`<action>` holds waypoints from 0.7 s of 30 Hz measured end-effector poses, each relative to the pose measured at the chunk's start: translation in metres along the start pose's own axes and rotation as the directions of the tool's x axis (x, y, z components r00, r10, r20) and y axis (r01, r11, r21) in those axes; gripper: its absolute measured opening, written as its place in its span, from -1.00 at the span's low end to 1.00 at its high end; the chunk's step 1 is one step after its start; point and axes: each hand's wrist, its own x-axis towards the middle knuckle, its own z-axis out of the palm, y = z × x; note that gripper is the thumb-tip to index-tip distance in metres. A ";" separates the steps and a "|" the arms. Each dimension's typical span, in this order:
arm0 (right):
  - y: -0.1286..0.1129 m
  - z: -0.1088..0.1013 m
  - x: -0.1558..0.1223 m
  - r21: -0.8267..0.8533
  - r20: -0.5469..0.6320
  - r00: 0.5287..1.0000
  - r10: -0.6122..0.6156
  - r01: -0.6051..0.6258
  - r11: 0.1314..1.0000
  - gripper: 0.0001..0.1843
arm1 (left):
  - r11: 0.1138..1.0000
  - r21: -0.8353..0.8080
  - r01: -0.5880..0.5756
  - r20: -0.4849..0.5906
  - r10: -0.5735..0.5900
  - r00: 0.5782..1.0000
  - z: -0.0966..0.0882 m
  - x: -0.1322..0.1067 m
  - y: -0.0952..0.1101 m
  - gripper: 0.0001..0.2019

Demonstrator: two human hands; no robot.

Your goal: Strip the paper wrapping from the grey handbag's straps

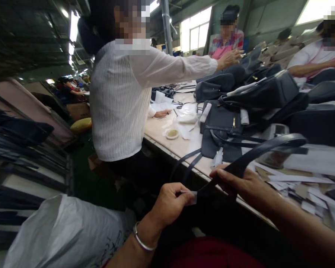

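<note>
A person's two bare hands work just off the near edge of a long counter [167, 139]. The left hand [170, 203], a metal bangle [141, 240] on its wrist, has its grip pinched together on a small pale tab [192, 197] at the end of a dark strap [257, 152]. The right hand [237, 182] is closed around that strap a little further along — from there the strap arches up and over the counter's near edge. Dark handbags [223, 123] crowd the counter behind it, with paper scraps [296, 182] beside the right hand. At the counter's left edge a co-worker in a white shirt [120, 100] reaches across — one hand [230, 58] on a far bag. A grey plastic bag [67, 230] lies below the left arm.
</note>
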 end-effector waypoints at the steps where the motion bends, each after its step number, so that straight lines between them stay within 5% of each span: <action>1: 0.001 0.002 0.000 -0.006 0.024 1.000 0.010 -0.010 1.000 -0.49 | 1.000 0.018 -0.014 -0.014 0.014 1.000 0.002 0.000 0.001 -0.84; 6: 0.008 0.014 0.002 -0.031 0.056 0.998 0.011 -0.009 0.999 -0.53 | 0.998 -0.034 -0.049 -0.064 0.047 0.997 0.007 0.008 0.003 -0.79; 10: 0.015 0.034 0.004 0.073 0.200 0.980 -0.015 0.001 0.997 -0.59 | 0.976 -0.140 -0.170 -0.104 0.156 0.982 0.015 0.020 0.009 -0.76; 16: 0.030 0.047 0.013 0.195 0.168 0.985 -0.025 -0.009 0.981 -0.56 | 0.981 -0.066 -0.180 -0.060 0.176 0.982 0.021 0.040 0.017 -0.79; 19: 0.038 0.038 0.020 0.257 0.139 0.990 0.015 -0.051 0.965 -0.54 | 0.973 0.035 -0.228 0.015 0.227 0.974 0.005 0.078 0.011 -0.75; 21: 0.044 0.031 0.024 0.261 0.070 0.995 0.070 -0.086 0.962 -0.51 | 0.922 0.239 -0.304 -0.048 0.324 0.945 -0.015 0.121 0.003 -0.61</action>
